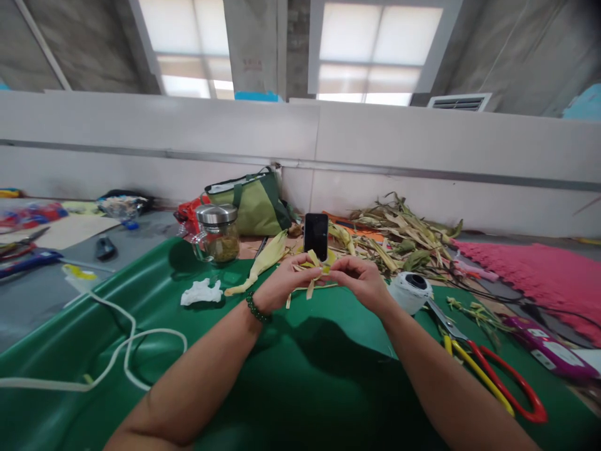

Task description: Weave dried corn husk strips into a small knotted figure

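So, from the head view: the left hand (pixel 291 279) has its grip closed on some pale husk strips (pixel 310 289), thumb against fingers, and the right hand (pixel 359 282) is pinching the same bunch from the other side, fingertips together. The strips sit between the two hands, over a green sheet (pixel 300 388) on the table, with a couple of ends dangling. Just past them a dark phone (pixel 316 233) stands upright. Left of that there's a whole pale husk (pixel 270 257), a lidded glass mug (pixel 224 247) and a green bag (pixel 260 210). Over on the right you've got a messy dried husk pile (pixel 413 232), a white spool (pixel 404 300) near the right wrist, and red-and-yellow-handled scissors (pixel 454 329) lying partly open.
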Demonstrator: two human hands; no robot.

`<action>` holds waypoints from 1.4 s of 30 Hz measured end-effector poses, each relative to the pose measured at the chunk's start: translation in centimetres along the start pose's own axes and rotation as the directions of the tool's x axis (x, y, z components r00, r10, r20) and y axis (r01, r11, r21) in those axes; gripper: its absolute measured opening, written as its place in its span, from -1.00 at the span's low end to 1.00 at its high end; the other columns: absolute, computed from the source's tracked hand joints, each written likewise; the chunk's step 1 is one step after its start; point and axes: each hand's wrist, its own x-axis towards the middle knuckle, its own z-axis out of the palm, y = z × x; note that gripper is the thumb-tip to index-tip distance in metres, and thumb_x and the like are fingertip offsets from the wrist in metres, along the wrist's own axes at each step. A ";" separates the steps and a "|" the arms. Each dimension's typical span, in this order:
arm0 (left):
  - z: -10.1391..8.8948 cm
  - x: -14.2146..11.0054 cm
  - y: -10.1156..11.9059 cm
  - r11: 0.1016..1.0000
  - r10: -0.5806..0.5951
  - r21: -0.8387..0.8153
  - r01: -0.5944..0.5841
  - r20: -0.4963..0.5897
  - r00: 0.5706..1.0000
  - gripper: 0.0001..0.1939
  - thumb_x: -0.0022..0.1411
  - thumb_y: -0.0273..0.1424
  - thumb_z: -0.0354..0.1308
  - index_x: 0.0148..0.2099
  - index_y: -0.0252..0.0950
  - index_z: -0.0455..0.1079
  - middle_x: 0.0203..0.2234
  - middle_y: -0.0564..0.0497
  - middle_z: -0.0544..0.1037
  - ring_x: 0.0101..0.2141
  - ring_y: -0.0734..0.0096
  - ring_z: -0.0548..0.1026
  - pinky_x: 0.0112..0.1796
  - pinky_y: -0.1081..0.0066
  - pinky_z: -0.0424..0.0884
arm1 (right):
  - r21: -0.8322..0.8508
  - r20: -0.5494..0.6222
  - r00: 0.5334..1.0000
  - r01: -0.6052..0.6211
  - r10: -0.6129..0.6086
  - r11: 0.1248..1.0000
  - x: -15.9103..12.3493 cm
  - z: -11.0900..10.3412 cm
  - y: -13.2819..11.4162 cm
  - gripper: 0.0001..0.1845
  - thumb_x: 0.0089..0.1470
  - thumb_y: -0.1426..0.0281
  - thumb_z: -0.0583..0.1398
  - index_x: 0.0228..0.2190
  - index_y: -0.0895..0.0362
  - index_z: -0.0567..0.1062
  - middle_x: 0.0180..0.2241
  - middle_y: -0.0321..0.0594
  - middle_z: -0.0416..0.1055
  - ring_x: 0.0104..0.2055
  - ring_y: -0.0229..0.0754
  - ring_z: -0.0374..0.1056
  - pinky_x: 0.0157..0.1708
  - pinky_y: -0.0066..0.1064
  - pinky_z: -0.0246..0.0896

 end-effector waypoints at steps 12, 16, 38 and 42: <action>0.3 0.9 -1.2 0.993 0.084 -0.073 -0.093 -0.122 0.989 -0.60 -0.12 -0.18 0.38 -0.30 -0.39 0.51 -0.52 0.01 0.56 -0.54 0.50 0.46 -0.49 0.50 0.37 | 0.006 0.152 0.982 -0.112 0.110 0.994 -0.4 2.4 1.1 -0.49 -0.02 -0.05 0.16 -0.59 0.14 0.46 -0.60 -0.23 0.43 -0.56 -0.25 0.34 -0.53 -0.41 0.28; 0.0 0.9 -1.2 0.993 0.118 0.005 -0.118 -0.112 0.987 -0.62 -0.05 -0.13 0.31 -0.37 -0.39 0.49 -0.60 0.06 0.50 -0.64 0.58 0.37 -0.55 0.50 0.34 | -0.038 0.164 0.986 -0.033 0.039 0.999 -0.9 3.2 0.6 -0.53 0.08 0.05 0.11 -0.63 0.14 0.39 -0.65 -0.29 0.34 -0.60 -0.30 0.27 -0.57 -0.45 0.19; -2.2 0.3 0.9 0.900 0.129 0.397 -0.182 0.157 0.979 -0.73 -0.08 -0.31 0.37 -0.33 -0.35 0.47 -0.46 -0.03 0.55 -0.39 0.34 0.52 -0.32 0.37 0.45 | -0.464 0.284 0.943 0.293 -0.173 0.836 -0.8 0.8 0.3 -0.57 0.14 0.34 0.07 -0.72 0.14 0.22 -0.72 -0.38 0.09 -0.63 -0.37 0.01 -0.59 -0.48 -0.15; -1.7 0.1 1.2 0.923 0.130 0.342 -0.179 0.161 0.978 -0.65 -0.07 -0.32 0.37 -0.22 -0.33 0.41 -0.40 -0.01 0.54 -0.31 0.32 0.54 -0.26 0.36 0.46 | -0.480 0.232 0.953 0.287 -0.195 0.829 -0.8 0.7 0.1 -0.63 0.11 0.36 0.07 -0.70 0.13 0.26 -0.70 -0.35 0.17 -0.61 -0.34 0.06 -0.57 -0.46 -0.10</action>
